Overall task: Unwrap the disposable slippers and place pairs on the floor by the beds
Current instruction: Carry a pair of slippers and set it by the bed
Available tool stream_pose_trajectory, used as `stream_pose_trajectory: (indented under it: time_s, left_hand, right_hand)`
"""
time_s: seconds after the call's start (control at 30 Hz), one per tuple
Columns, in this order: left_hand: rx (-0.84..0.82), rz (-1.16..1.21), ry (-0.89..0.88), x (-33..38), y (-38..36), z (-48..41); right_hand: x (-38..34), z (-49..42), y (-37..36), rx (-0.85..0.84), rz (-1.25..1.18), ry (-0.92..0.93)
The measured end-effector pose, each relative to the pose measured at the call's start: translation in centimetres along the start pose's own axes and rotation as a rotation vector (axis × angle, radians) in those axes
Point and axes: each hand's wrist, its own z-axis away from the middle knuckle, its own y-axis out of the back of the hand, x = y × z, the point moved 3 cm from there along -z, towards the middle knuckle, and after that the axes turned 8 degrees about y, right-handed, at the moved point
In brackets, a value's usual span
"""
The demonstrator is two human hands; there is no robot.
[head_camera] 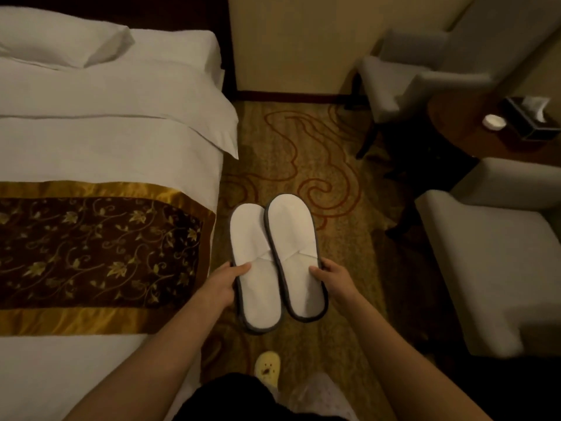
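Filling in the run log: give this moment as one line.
stage: placing pair | left hand: holds left slipper | right hand: holds right slipper | wrap: off | location: above carpet beside bed

Two pale armchairs (pixel 485 259) flanking a dark round side table (pixel 461 138); on that table, a tissue box (pixel 532 120) beside a small white dish (pixel 494 121).

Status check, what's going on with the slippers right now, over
Left hand grips left slipper, right hand grips right slipper. Pair unwrapped, over carpet beside bed. Nothing in the way.
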Motion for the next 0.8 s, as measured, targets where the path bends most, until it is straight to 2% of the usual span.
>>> stream_pose_trajectory:
  time_s: [0.13,0.33,0.47,0.53,0.8]
  left_hand:
    - [0.013,0.008,0.024,4.4,-4.5,-3.8]
    - [0.072,0.062,-0.014,11.0,-10.4,-10.8]
    - [0.118,0.219,-0.023,15.8,-13.7,-15.3]
    - [0.205,0.294,-0.031,17.8,-14.6,-16.8]
    - [0.432,0.589,-0.047,26.0,-13.8,-23.3]
  right_hand:
    - [-2.8,-6.8,2.0,0.026,0.018,-0.037]
    - [-7.2,-19.0,3.6,-0.044,0.102,-0.041]
    - [-11.2,-28.0,3.7,-0.163,0.218,0.004]
    - [-13.4,-31.6,3.2,-0.213,0.309,0.02]
    - [-20.2,-45.0,-3.6,-0.503,0.435,-0.003]
